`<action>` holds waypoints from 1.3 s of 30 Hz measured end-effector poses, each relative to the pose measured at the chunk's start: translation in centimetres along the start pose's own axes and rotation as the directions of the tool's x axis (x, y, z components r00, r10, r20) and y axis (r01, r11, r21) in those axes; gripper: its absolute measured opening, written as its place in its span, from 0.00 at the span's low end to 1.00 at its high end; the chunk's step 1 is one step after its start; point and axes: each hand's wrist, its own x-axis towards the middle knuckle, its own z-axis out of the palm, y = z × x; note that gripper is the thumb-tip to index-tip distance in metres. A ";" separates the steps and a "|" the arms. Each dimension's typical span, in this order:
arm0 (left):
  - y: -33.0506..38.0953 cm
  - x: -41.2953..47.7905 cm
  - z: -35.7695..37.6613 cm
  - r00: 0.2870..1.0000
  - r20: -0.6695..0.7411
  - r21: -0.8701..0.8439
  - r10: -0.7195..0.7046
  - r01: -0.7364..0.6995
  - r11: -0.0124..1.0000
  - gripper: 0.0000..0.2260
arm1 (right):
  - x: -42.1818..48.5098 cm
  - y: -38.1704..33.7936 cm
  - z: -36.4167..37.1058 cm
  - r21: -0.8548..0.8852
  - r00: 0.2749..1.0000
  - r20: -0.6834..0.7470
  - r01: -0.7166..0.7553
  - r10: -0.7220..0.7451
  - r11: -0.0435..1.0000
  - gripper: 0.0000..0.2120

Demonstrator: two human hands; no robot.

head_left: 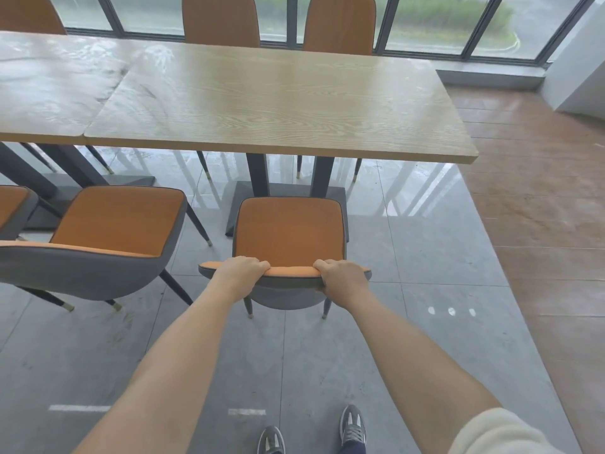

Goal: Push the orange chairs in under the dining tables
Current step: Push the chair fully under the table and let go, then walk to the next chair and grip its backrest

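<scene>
An orange chair (289,231) with a grey shell stands in front of me, its seat facing the light wooden dining table (278,103) and wholly clear of the table's near edge. My left hand (240,273) grips the top of its backrest on the left. My right hand (343,278) grips the same top edge on the right. A second orange chair (118,217) stands to the left, also pulled out and turned slightly. A third orange seat (13,201) shows at the far left edge.
A second wooden table (49,90) adjoins on the left. Two orange chairs (221,19) (340,24) stand on the far side by the windows. The table's dark pedestal base (258,188) sits just beyond the held chair. Grey tile floor lies around me, brown floor to the right.
</scene>
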 end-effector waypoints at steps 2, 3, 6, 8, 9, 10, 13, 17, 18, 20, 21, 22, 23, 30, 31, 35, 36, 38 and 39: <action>-0.2 -0.3 0.0 1.000 -0.006 0.039 0.001 -0.001 0.999 0.13 | 0.0 -0.3 0.2 0.014 1.000 0.013 -0.017 0.016 1.000 0.16; -0.1 -0.4 -0.2 1.000 -0.008 0.062 0.004 -0.004 0.998 0.12 | 0.0 -0.3 0.1 0.029 0.999 0.026 -0.022 0.021 0.999 0.18; -0.4 -0.6 -0.4 0.999 0.011 0.128 0.033 -0.034 0.991 0.24 | -0.3 0.2 -0.4 0.109 0.995 0.101 -0.028 0.017 0.994 0.30; -0.3 -0.8 -0.7 0.999 0.034 0.139 0.035 -0.040 0.989 0.33 | -0.9 0.5 -0.8 0.164 0.995 0.100 -0.029 0.012 0.986 0.37; -0.1 -0.9 -1.0 0.999 0.040 0.134 0.027 -0.032 0.991 0.34 | -1.2 0.7 -1.0 0.186 0.997 0.077 -0.030 0.016 0.982 0.37; 0.2 -1.0 -1.4 0.999 0.034 0.122 0.021 -0.025 0.992 0.34 | -1.6 1.0 -1.1 0.207 0.998 0.050 -0.038 0.028 0.978 0.37; 1.7 -0.7 -3.0 0.999 -0.051 0.083 0.007 -0.003 0.997 0.31 | -2.5 2.0 -2.1 0.222 0.995 -0.001 -0.100 0.103 0.970 0.35; 4.8 1.2 -6.6 0.972 -0.229 0.032 -0.051 0.059 0.998 0.30 | -3.6 5.6 -4.6 0.191 0.980 -0.058 -0.174 0.188 0.966 0.34; 5.7 1.9 -7.5 0.963 -0.265 0.028 -0.053 0.063 0.998 0.30 | -3.8 6.7 -5.3 0.192 0.976 -0.069 -0.188 0.204 0.963 0.34; 7.7 3.2 -9.4 0.943 -0.329 0.030 -0.052 0.066 0.997 0.29 | -4.5 9.4 -6.9 0.197 0.967 -0.100 -0.212 0.234 0.957 0.34; 8.8 4.0 -10.5 0.933 -0.355 0.034 -0.049 0.065 0.997 0.29 | -4.9 10.9 -7.8 0.196 0.961 -0.119 -0.224 0.250 0.955 0.34; 10.1 4.7 -11.7 0.924 -0.379 0.032 -0.049 0.066 0.997 0.29 | -5.4 12.5 -8.6 0.195 0.955 -0.140 -0.234 0.263 0.953 0.34; 11.5 5.5 -13.0 0.914 -0.402 0.030 -0.050 0.068 0.997 0.29 | -5.9 14.1 -9.5 0.195 0.948 -0.162 -0.241 0.273 0.951 0.34; 22.1 11.8 -21.5 0.846 -0.531 0.027 -0.053 0.080 0.996 0.28 | -9.0 26.5 -14.8 0.193 0.899 -0.274 -0.296 0.341 0.936 0.33; 23.6 12.9 -22.5 0.836 -0.546 0.025 -0.054 0.081 0.996 0.29 | -9.3 28.2 -15.4 0.188 0.891 -0.293 -0.302 0.347 0.935 0.33; 28.4 17.2 -26.0 0.829 -0.558 0.049 -0.043 0.084 0.995 0.28 | -9.4 34.9 -17.4 0.202 0.861 -0.338 -0.328 0.380 0.923 0.34; 29.3 18.4 -26.7 0.827 -0.561 0.048 -0.037 0.077 0.996 0.28 | -9.2 36.3 -17.7 0.211 0.860 -0.334 -0.331 0.386 0.920 0.34; 30.7 21.0 -28.1 0.822 -0.569 0.050 -0.030 0.071 0.996 0.28 | -8.4 39.3 -18.3 0.224 0.859 -0.330 -0.331 0.391 0.917 0.34; 31.3 22.6 -28.8 0.820 -0.572 0.052 -0.029 0.072 0.996 0.29 | -7.8 40.9 -18.5 0.226 0.858 -0.332 -0.331 0.392 0.916 0.33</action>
